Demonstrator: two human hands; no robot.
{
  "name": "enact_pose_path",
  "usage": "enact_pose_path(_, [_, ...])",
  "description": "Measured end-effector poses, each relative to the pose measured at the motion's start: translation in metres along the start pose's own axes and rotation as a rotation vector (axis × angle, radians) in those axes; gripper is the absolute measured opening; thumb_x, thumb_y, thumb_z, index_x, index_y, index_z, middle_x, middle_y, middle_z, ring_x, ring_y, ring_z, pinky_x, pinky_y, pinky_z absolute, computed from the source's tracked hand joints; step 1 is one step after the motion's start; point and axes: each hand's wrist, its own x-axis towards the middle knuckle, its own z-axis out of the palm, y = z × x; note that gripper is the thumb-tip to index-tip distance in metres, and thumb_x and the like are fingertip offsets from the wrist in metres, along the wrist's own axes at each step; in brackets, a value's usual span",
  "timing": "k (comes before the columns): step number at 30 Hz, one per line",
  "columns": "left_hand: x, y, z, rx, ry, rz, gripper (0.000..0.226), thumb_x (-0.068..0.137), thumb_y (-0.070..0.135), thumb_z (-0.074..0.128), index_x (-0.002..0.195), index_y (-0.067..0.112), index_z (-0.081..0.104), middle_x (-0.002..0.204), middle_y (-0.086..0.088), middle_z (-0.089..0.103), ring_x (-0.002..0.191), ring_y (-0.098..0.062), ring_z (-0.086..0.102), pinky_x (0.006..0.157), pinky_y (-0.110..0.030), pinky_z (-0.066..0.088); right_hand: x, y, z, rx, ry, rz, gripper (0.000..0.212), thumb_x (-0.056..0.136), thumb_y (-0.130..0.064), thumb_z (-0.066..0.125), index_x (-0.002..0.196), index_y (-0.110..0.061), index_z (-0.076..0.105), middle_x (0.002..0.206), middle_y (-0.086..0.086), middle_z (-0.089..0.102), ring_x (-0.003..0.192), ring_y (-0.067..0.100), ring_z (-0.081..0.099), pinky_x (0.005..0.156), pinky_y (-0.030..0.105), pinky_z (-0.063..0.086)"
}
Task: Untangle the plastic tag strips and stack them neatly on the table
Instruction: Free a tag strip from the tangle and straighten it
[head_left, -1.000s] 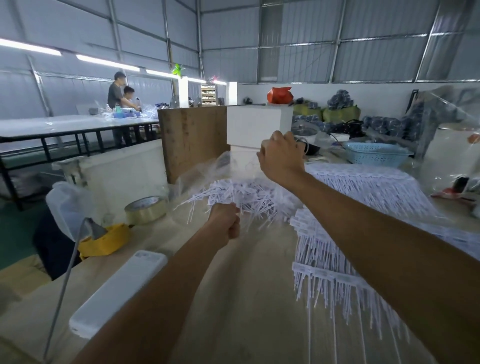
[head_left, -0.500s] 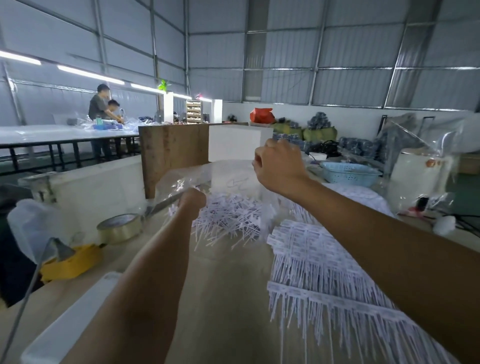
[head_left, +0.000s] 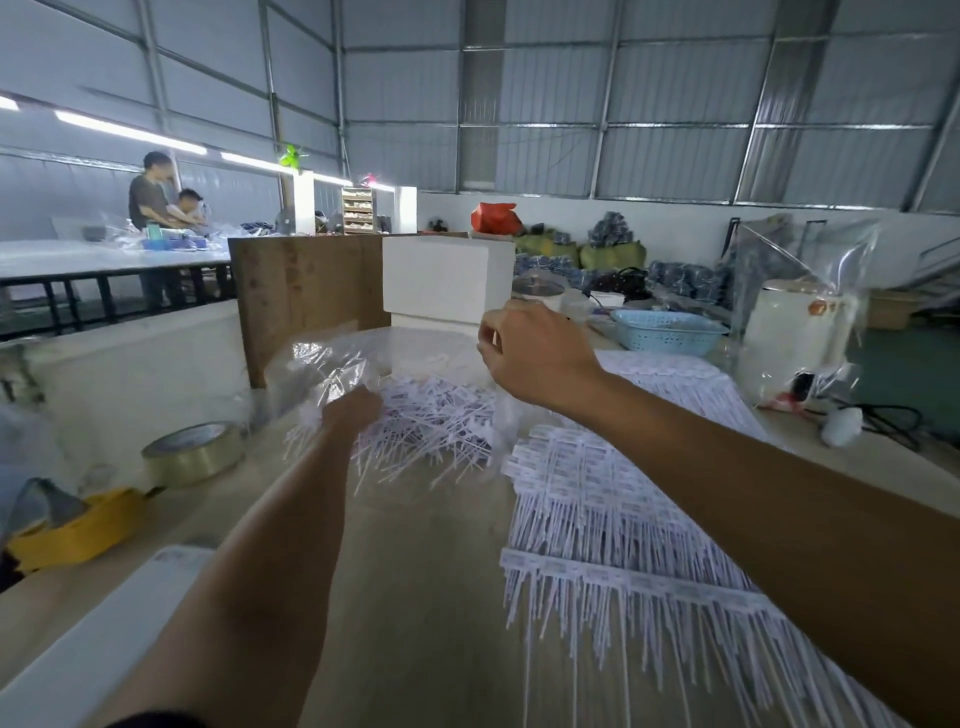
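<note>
Both hands grip a clear bag (head_left: 332, 364) of tangled strips (head_left: 431, 426), left hand (head_left: 353, 413) at its near edge, right hand (head_left: 535, 353) raised, with bare table (head_left: 426, 597) between the tape (head_left: 195, 452) and the stack (head_left: 597, 499).

Matt white plastic tag strips (head_left: 613, 499) (crinkly glossy clear bag (head_left: 332, 364)), pale smooth wooden table (head_left: 426, 597)

Pale wooden worktop (head_left: 426, 597) running away from us: on the right, neat rows of white tag strips (head_left: 597, 499); further back at centre a tangled heap of strips (head_left: 441, 421) in clear plastic. Left side, a tape roll (head_left: 195, 453) and a yellow dispenser (head_left: 78, 527). Far right, a blue basket (head_left: 665, 331).
</note>
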Motion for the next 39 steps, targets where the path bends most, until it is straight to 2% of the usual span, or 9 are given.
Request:
enact_pose_path(2, [-0.005,-0.010,0.014,0.261,0.134,0.073,0.054,0.096,0.025,0.055,0.142,0.000,0.041,0.146,-0.026,0.044,0.135,-0.040,0.043,0.111,-0.048,0.037,-0.007,-0.002,0.008,0.025,-0.035,0.007,0.020,0.101,-0.026,0.049,0.099,-0.017,0.067,0.099,0.003,0.061,0.085,0.023,0.057,0.071,0.035,0.049])
enact_pose_path(5, [-0.012,-0.011,0.025,0.434,0.136,0.073,0.070,0.096,0.045,0.053,0.151,0.010,0.027,0.154,-0.032,0.026,0.141,-0.046,0.029,0.112,-0.056,0.029,-0.016,-0.006,0.018,0.046,-0.053,0.001,0.020,0.101,-0.022,0.048,0.097,-0.015,0.066,0.096,0.003,0.059,0.082,0.024,0.057,0.072,0.037,0.052])
enact_pose_path(9, [-0.017,-0.008,0.024,0.481,0.134,0.081,0.066,0.096,0.042,0.047,0.152,0.012,0.028,0.153,-0.023,0.038,0.138,-0.042,0.039,0.111,-0.054,0.032,-0.021,-0.012,0.024,0.065,-0.026,-0.010,0.019,0.101,-0.021,0.049,0.099,-0.016,0.066,0.095,0.004,0.058,0.081,0.024,0.053,0.071,0.037,0.051])
enact_pose_path(17, [-0.067,0.005,0.014,0.516,0.188,0.409,0.044,0.097,0.020,0.046,0.140,0.010,0.045,0.129,-0.017,0.061,0.119,-0.036,0.056,0.099,-0.048,0.048,-0.037,-0.007,0.011,0.158,-0.011,-0.035,0.023,0.101,-0.031,0.054,0.120,-0.021,0.063,0.111,0.002,0.061,0.097,0.022,0.057,0.078,0.038,0.052])
enact_pose_path(23, [-0.153,0.034,0.021,0.491,0.311,0.771,0.016,0.094,0.021,0.047,0.100,0.019,0.062,0.088,-0.007,0.069,0.082,-0.032,0.065,0.071,-0.041,0.054,-0.098,0.047,0.006,0.365,-0.147,0.204,0.014,0.099,-0.027,0.059,0.106,-0.021,0.069,0.097,-0.002,0.069,0.085,0.018,0.064,0.080,0.037,0.055])
enact_pose_path(26, [-0.194,0.050,0.029,0.470,0.197,0.921,0.013,0.094,0.029,0.047,0.095,0.025,0.060,0.072,0.001,0.059,0.069,-0.026,0.060,0.064,-0.035,0.050,-0.149,0.079,0.009,0.396,-0.222,0.254,0.013,0.098,-0.022,0.062,0.102,-0.015,0.073,0.095,0.003,0.071,0.083,0.019,0.066,0.082,0.041,0.056])
enact_pose_path(30, [-0.220,0.055,0.042,0.413,-0.239,1.062,0.022,0.098,0.044,0.052,0.109,0.030,0.064,0.097,0.012,0.066,0.084,-0.009,0.061,0.078,-0.037,0.054,-0.208,0.111,0.003,0.393,-0.237,0.190,0.010,0.096,-0.016,0.067,0.098,-0.011,0.075,0.094,0.003,0.072,0.085,0.017,0.066,0.079,0.034,0.054])
enact_pose_path(33, [-0.221,0.045,0.055,0.522,-0.301,1.073,0.027,0.094,0.053,0.054,0.104,0.030,0.062,0.100,0.014,0.059,0.093,-0.008,0.056,0.078,-0.034,0.048,-0.243,0.131,-0.001,0.214,-0.253,0.106,0.009,0.095,-0.018,0.067,0.099,-0.016,0.076,0.098,0.000,0.069,0.090,0.017,0.062,0.082,0.038,0.052])
enact_pose_path(39, [-0.220,0.042,0.054,0.211,-0.410,1.094,0.013,0.089,0.034,0.070,0.084,0.023,0.067,0.083,0.008,0.062,0.076,-0.007,0.059,0.072,-0.036,0.050,-0.271,0.143,0.000,0.146,-0.288,0.091,0.019,0.096,-0.028,0.067,0.109,-0.016,0.074,0.106,0.005,0.066,0.101,0.026,0.058,0.087,0.047,0.048])
